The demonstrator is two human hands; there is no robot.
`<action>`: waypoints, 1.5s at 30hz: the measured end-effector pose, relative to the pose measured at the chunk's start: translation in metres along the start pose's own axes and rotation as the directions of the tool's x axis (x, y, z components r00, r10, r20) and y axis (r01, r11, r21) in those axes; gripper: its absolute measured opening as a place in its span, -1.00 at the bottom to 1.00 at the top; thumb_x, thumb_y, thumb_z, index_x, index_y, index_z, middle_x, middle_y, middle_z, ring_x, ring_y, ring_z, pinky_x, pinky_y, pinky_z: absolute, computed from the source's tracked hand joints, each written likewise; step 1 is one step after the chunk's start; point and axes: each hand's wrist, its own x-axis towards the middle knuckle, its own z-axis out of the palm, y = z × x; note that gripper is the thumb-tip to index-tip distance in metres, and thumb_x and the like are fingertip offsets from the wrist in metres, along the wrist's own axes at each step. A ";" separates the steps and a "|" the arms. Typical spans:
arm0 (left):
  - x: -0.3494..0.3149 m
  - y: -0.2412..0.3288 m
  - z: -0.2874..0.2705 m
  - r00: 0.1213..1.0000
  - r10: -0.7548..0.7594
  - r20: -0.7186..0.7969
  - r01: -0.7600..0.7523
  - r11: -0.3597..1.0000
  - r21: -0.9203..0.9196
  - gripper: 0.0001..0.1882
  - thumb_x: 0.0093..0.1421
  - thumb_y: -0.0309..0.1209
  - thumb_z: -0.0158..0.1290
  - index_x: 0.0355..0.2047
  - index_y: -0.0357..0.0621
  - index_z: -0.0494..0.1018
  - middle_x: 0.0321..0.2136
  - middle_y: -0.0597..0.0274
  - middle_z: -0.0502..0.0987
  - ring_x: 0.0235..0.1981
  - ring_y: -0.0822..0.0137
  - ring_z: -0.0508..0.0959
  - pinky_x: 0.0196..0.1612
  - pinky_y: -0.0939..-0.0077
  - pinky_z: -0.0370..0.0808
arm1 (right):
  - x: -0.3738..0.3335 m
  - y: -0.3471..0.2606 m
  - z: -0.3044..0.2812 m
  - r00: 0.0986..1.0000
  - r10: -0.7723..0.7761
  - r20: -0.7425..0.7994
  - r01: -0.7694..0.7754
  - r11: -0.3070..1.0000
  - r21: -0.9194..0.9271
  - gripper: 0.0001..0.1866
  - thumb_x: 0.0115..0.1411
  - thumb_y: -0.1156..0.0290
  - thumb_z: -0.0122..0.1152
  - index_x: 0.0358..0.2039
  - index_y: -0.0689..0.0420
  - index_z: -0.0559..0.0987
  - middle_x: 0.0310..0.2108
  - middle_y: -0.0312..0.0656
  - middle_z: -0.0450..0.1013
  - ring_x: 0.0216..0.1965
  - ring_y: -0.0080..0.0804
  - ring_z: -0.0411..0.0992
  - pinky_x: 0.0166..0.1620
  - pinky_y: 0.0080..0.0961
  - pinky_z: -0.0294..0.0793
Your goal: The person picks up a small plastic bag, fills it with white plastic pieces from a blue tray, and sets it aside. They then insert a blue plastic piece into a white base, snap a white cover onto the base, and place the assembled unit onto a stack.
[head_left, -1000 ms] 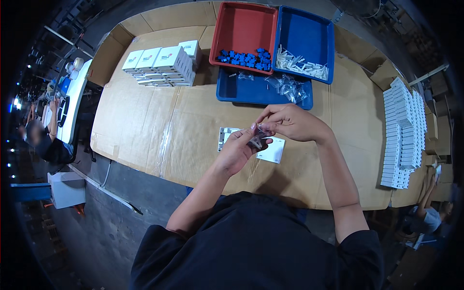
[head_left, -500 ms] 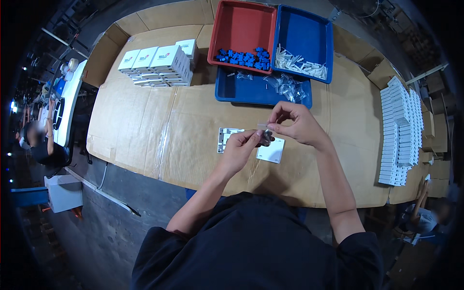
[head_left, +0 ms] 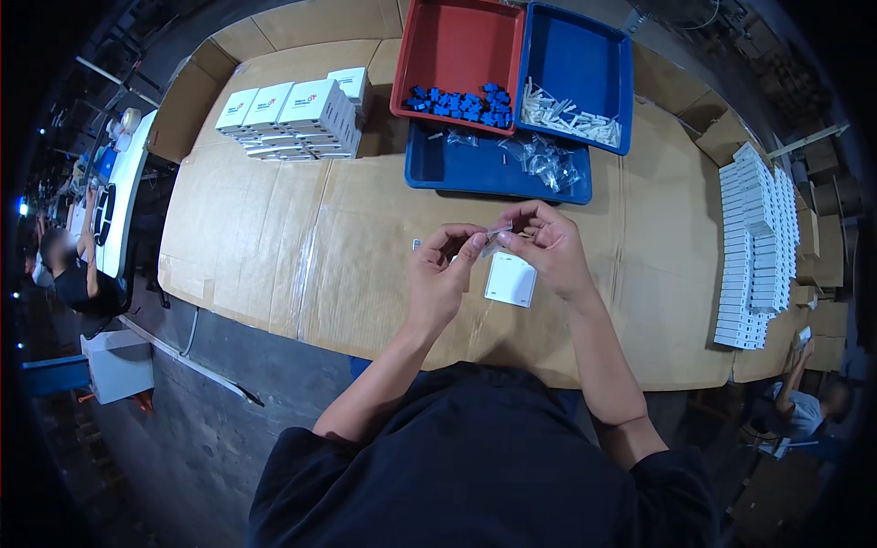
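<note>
Between my two hands is a small clear plastic bag (head_left: 494, 239), pinched at its top edge. My left hand (head_left: 443, 265) grips one side of it with thumb and forefinger. On the other side, my right hand (head_left: 545, 247) has its thumb and fingers closed on the same bag. What the bag holds is too small and covered to tell. Below the hands, a white square plate (head_left: 510, 279) lies flat on the cardboard. A second white part (head_left: 417, 244) shows only a corner behind my left hand.
Past my hands stand a red tray (head_left: 461, 55) with blue plastic pieces, a blue tray (head_left: 575, 55) with white plugs, and a lower blue tray (head_left: 457, 173) with clear bags. White boxes (head_left: 297, 114) are stacked left, white cases (head_left: 754, 247) right. People work at both sides.
My right hand has come down and left, close against my left hand. Both now pinch the bag's top. My left hand covers more of the white part behind it.
</note>
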 end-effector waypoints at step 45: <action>0.000 -0.002 -0.001 0.992 0.067 0.112 -0.090 0.971 0.220 -0.87 0.36 -0.49 0.19 -0.14 -0.28 0.54 -0.28 0.32 0.60 -0.25 0.57 0.51 -0.18 0.66 0.44 | -0.016 0.017 0.007 0.998 0.027 -0.050 -0.027 1.000 -0.003 -0.88 0.33 0.51 0.31 -0.17 0.25 0.60 -0.27 -0.35 0.51 -0.21 -0.66 0.45 -0.14 -0.63 0.48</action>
